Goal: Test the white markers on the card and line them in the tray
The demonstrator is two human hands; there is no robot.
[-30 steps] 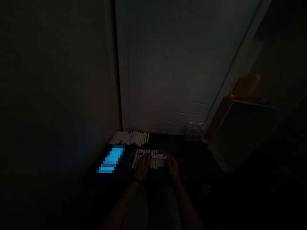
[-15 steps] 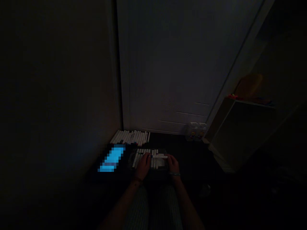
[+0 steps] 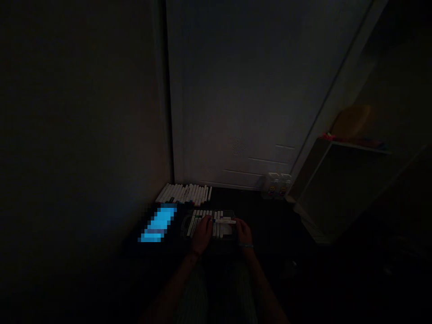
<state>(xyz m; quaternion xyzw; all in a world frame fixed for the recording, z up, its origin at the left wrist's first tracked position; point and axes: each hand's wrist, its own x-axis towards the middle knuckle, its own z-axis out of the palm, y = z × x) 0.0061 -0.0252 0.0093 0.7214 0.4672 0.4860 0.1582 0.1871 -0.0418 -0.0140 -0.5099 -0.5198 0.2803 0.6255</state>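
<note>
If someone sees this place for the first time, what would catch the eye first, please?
Most likely the glowing blue, pixelated rectangle on the left of the dark table, easily the brightest thing here. Next, the row of white markers just beyond it. Then the single marker held crosswise between left hand and right hand, over the open case.

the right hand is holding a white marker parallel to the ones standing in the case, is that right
Not parallel: the head view shows the right hand holding the white marker crosswise to the markers in the case.
</note>
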